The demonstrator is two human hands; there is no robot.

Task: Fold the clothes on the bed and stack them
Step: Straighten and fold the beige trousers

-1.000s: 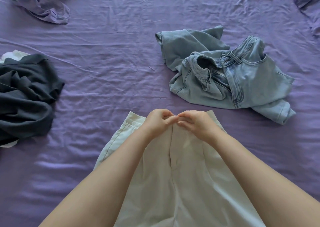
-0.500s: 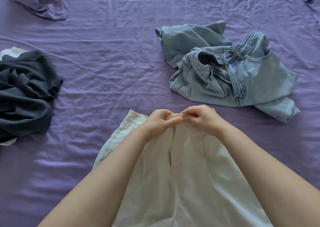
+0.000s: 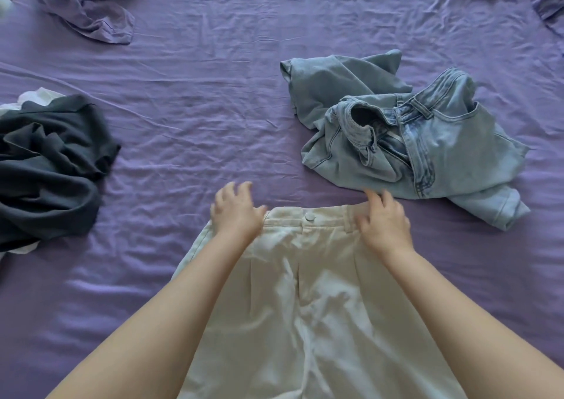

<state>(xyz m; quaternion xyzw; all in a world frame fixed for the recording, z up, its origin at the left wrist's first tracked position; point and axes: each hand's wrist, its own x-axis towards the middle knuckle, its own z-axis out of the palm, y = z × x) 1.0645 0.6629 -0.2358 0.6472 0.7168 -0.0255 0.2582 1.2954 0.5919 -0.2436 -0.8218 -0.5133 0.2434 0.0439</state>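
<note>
1. the bed (image 3: 213,99) is the biggest thing. a wrinkly purple sheet covers it from edge to edge
2. the white pants (image 3: 308,301) lie flat on the sheet, at the near side of the bed, right in front of the person. the top band is at the far end and the legs run off the bottom edge
3. the dark cloth (image 3: 45,166) sits in a heap at the left edge, well apart from the pants. a bit of white cloth pokes out from under it
4. the jeans (image 3: 406,142) lie in a heap on the right, not folded. their near edge is just beside the far right corner of the pants
5. the purple cloth (image 3: 91,14) is bunched up in the far left corner. it is almost the same colour as the sheet
6. the left hand (image 3: 236,211) is on the left end of the top band. its fingers are spread out, palm down, and it pinches nothing. it looks a bit blurry
7. the right hand (image 3: 383,223) is on the right end of the top band, near a belt loop. its fingers are spread too, palm down, and nothing is held. its fingertips are close to the jeans
8. the button (image 3: 310,216) is round and pale. it sits in the middle of the top band, between the two hands
</note>
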